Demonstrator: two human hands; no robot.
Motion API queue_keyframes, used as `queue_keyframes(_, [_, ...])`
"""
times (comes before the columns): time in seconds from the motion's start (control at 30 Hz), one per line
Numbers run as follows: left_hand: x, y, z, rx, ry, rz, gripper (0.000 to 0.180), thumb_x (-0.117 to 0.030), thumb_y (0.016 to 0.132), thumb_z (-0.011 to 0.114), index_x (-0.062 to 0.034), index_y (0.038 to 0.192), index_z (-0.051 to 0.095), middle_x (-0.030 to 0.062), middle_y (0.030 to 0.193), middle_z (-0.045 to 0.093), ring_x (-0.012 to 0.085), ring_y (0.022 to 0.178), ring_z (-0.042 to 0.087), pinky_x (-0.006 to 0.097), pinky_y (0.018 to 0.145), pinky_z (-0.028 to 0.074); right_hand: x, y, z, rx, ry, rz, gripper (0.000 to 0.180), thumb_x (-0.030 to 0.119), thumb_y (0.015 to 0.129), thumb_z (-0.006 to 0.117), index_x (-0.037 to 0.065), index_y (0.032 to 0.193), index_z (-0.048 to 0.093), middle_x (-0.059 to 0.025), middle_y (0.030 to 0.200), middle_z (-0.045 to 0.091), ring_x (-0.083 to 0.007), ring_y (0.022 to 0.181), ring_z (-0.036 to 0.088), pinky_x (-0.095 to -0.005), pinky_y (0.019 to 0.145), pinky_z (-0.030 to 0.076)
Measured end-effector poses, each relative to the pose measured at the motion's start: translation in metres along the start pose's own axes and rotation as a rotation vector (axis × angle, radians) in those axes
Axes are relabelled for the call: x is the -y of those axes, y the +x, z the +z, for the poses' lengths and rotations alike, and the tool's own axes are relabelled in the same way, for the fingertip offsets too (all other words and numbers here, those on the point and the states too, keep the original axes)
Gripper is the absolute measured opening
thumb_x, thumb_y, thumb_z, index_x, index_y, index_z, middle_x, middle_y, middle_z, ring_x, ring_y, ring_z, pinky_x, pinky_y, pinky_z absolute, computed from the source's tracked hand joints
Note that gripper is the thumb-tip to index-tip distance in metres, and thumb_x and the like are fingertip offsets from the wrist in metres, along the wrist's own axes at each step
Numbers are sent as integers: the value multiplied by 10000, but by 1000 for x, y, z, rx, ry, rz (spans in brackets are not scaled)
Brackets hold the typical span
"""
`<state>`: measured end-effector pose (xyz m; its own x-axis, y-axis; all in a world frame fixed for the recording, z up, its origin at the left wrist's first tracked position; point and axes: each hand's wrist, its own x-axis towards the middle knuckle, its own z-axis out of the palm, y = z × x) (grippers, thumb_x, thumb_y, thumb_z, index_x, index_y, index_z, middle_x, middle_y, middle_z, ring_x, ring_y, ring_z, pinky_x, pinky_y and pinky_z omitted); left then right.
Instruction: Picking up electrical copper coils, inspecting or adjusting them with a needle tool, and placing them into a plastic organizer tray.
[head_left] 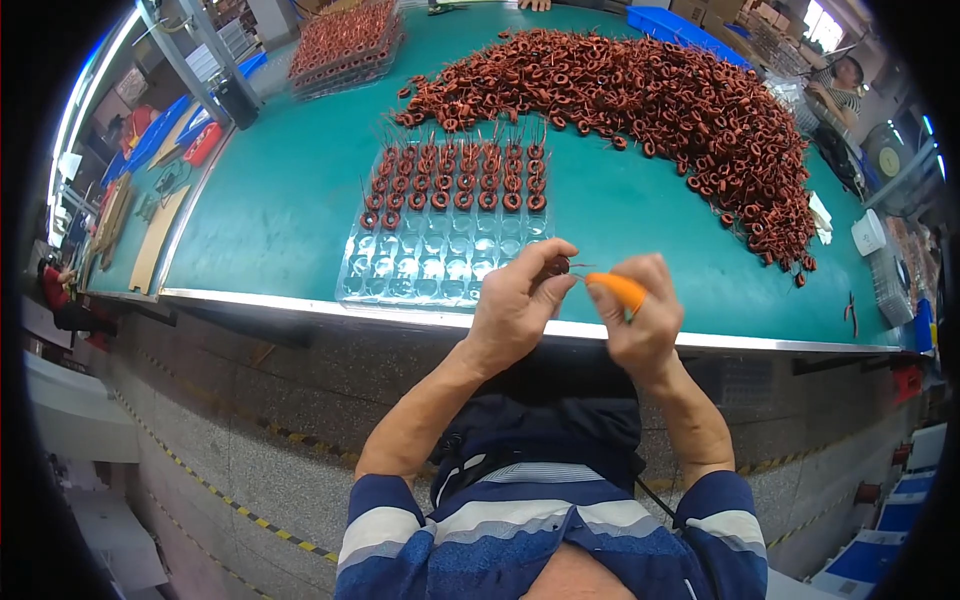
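My left hand [512, 308] pinches a small copper-wound ring coil [558, 265] between thumb and fingers, a thin wire lead sticking out to the right. My right hand [645, 325] is closed around an orange-handled tool [620, 290]; its tip points at that lead, and its exact kind is hidden by the fingers. Both hands are above the near edge of the green table. Just left of them lies a clear plastic tray [395, 270] with round pockets. Its far rows hold red-brown ring coils [440, 182] with leads standing up; the near rows are bare.
A large heap of loose coils [660, 110] curves across the far and right side. A filled stack of trays [345, 45] stands far left. Red-handled pliers [851, 315] lie near the right edge. A blue bin [685, 30] is behind the heap. Other people sit to both sides.
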<state>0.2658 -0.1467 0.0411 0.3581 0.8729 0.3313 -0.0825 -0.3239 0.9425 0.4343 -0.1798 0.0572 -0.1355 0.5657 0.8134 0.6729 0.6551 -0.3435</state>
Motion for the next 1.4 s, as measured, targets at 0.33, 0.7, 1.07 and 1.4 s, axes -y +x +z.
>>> queue_keyframes(0.33, [-1,-1,-2,92,-327,-118,140,-111,970,538,-18,1056,479,4,694,519,71,550,491,210,490,398,-1,-9,13,-67,179,229,74,81,819,715,19,856,695,-64,799,590,-203,714,552,-305,600,427])
queue_keyframes(0.7, [5,0,-7,46,-302,-123,207,-111,990,478,-21,1176,483,24,775,516,88,616,515,211,545,435,-9,-22,37,-113,520,636,261,197,876,700,-2,1033,639,-35,879,601,-142,833,567,-255,699,451])
queue_keyframes(1.07, [0,-5,-7,64,-61,-85,252,-67,958,536,0,1197,498,30,785,551,90,655,569,229,583,473,-1,-27,40,3,492,566,250,220,964,577,-4,962,687,-32,808,645,-101,700,579,-260,610,471])
queue_keyframes(1.4, [6,-12,-13,78,-65,-82,212,-126,962,555,10,1119,514,42,706,568,100,579,546,243,533,448,-1,-23,32,-31,812,949,287,252,950,595,-15,893,684,-6,636,579,-60,568,504,-206,539,423])
